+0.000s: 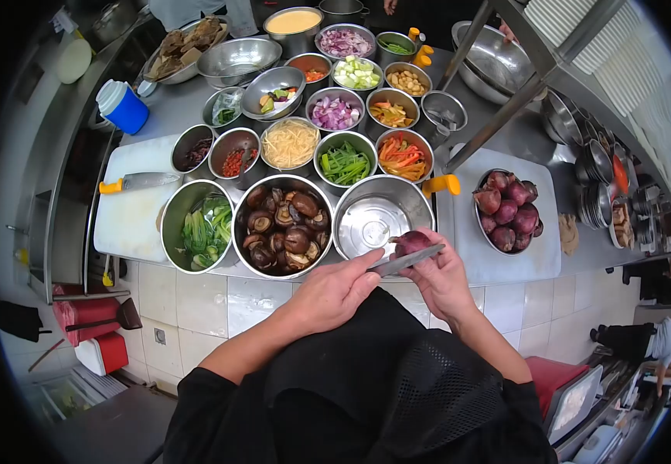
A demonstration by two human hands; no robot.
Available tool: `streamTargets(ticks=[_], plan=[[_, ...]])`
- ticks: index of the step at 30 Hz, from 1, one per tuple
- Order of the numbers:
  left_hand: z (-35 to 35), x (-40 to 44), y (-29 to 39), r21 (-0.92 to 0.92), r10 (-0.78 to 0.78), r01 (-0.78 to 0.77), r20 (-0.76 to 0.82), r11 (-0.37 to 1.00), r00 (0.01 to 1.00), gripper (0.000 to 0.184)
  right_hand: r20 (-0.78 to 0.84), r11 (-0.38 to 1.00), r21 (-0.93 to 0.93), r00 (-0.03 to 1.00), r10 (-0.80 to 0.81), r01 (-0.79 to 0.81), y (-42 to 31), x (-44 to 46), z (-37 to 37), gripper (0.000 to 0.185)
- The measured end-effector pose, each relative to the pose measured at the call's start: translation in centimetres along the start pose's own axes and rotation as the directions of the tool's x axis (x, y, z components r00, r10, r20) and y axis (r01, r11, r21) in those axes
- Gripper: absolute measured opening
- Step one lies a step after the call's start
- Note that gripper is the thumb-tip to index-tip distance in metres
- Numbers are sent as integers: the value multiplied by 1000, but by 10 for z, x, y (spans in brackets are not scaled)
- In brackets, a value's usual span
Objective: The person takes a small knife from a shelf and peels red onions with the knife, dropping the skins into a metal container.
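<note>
A red onion (413, 243) is held in my right hand (442, 278), its fingers wrapped round it. Against the onion's near side lies a knife blade (408, 261). My left hand (337, 291) is closed at the blade's left end, with its fingertips near the onion; the knife's handle is hidden by the hand. Just beyond both hands is a steel pot (378, 203) with a bare, shiny bottom. To its left stands a pot of dark mushrooms (282, 224). A bowl of red onions (508, 210) rests on the white board at the right.
Bowls of cut vegetables fill the counter ahead. A second knife (144, 181) lies on the left cutting board (127, 224). A yellow handle (441, 185) sticks out beside the pot. A metal shelf post (498, 124) rises at the right. One person stands far right.
</note>
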State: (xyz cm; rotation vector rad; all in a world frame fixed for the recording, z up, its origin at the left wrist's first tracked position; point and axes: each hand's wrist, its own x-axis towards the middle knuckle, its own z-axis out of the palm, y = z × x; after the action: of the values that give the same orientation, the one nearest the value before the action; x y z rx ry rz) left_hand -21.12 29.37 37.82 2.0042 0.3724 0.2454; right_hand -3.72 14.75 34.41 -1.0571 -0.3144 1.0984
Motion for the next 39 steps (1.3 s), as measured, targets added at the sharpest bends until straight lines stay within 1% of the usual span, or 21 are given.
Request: streamTargets(ticks=[3, 6, 9, 13, 14, 15, 16, 17, 21, 25, 26, 27, 28, 29, 31, 32, 33, 35, 36, 37, 39], plan=[[17, -3, -7, 49, 41, -38, -76, 998, 996, 40, 33, 999, -35, 999, -25, 26, 3, -4, -3, 52], [24, -5, 2, 43, -74, 76, -50, 996, 996, 40, 44, 992, -118, 998, -43, 48, 3, -7, -13, 53], [36, -5, 6, 7, -74, 75, -117, 997, 990, 40, 92, 992, -103, 994, -66, 75, 2, -7, -17, 50], [46, -2, 14, 16, -122, 125, -125, 992, 985, 41, 91, 975, -172, 988, -126, 141, -2, -10, -17, 48], [50, -1, 11, 6, -92, 94, -157, 996, 983, 40, 96, 969, -183, 984, -151, 166, -2, -12, -18, 48], [52, -1, 11, 6, -103, 106, -151, 994, 983, 40, 107, 961, -195, 978, -180, 198, -3, -11, -18, 47], [54, 0, 12, 5, -114, 116, -145, 993, 983, 40, 106, 952, -239, 980, -168, 189, -3, -11, -20, 48], [53, 3, 14, 6, -121, 124, -141, 992, 983, 40, 121, 932, -279, 971, -206, 232, -2, -11, -20, 50], [48, 8, 17, -38, -131, 127, -139, 991, 982, 42, 101, 927, -303, 975, -199, 221, -9, -9, -15, 51], [36, 4, 18, -10, -108, 108, -173, 994, 979, 39, 95, 939, -275, 978, -186, 205, -12, -2, -3, 54], [31, 2, 21, -41, -108, 103, -177, 994, 978, 37, 105, 934, -289, 977, -186, 209, -15, 2, 2, 54], [24, -3, 23, -46, -63, 55, -191, 997, 980, 40, 114, 928, -305, 976, -188, 214, -15, 4, 6, 54], [17, -10, 26, -80, -91, 78, -180, 994, 979, 42, 94, 922, -308, 972, -216, 235, -15, 11, 7, 54], [8, -15, 27, -112, -107, 88, -170, 990, 980, 44, 43, 957, -209, 979, -198, 202, -22, 19, 11, 53], [-5, -22, 6, -363, -223, 174, -98, 916, 970, 52, -50, 988, 1, 987, -153, 153, -38, 30, 26, 52], [-11, -25, -3, -475, -276, 218, -53, 853, 960, 56, -46, 973, -90, 975, -216, 211, -41, 35, 33, 53], [-18, -25, -5, -562, -289, 209, -57, 801, 956, 59, 56, 938, -220, 963, -262, 268, -39, 36, 41, 56], [-29, -30, -9, -722, -330, 191, -55, 665, 942, 65, 266, 809, -442, 918, -294, 387, -26, 32, 58, 62], [-31, -30, -16, -812, -298, 144, -39, 566, 954, 71, 367, 695, -569, 892, -264, 440, -21, 30, 69, 66], [-28, -30, -19, -891, -289, 84, -55, 447, 956, 66, 501, 409, -713, 822, -271, 569, -25, 23, 85, 65], [-18, -23, -28, -941, -350, -21, -147, 338, 925, 54, 786, 254, -494, 552, -279, 831, -31, 28, 111, 63]])
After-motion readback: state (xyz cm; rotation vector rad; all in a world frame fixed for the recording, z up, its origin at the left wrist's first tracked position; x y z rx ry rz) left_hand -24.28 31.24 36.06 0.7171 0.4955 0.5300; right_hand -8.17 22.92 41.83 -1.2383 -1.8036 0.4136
